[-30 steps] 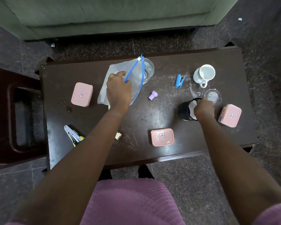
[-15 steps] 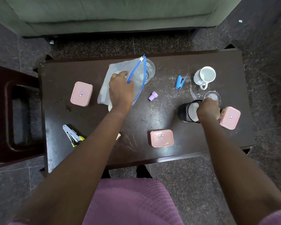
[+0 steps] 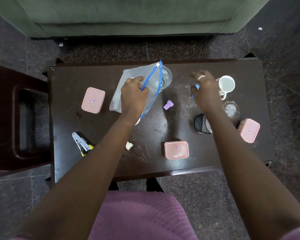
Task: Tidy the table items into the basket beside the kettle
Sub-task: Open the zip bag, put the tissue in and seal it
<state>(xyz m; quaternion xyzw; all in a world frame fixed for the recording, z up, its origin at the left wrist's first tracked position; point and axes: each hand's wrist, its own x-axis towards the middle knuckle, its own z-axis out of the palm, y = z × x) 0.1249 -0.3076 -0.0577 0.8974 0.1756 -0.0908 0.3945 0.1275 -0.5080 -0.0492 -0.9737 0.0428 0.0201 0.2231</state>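
Note:
My left hand (image 3: 133,96) is shut on a clear zip bag (image 3: 128,78) with a blue zipper, held up at the back middle of the dark table (image 3: 67,80). My right hand (image 3: 206,90) hovers with fingers spread over a small blue clip (image 3: 196,87), which is mostly hidden under it. Three pink lidded boxes lie at the left (image 3: 93,100), front middle (image 3: 176,149) and right (image 3: 249,130). A black mesh cup (image 3: 200,125) stands under my right forearm. No basket or kettle is in view.
A white mug (image 3: 226,84), a clear round lid (image 3: 230,109), a glass (image 3: 166,77) behind the bag, a purple cap (image 3: 168,104), a stapler (image 3: 81,144) and a small white cap (image 3: 129,145) share the table. A green sofa (image 3: 128,14) stands behind, a dark chair (image 3: 15,118) at the left.
My right hand has left the black mesh cup and moved back and left to the blue clip. My left hand keeps hold of the zip bag.

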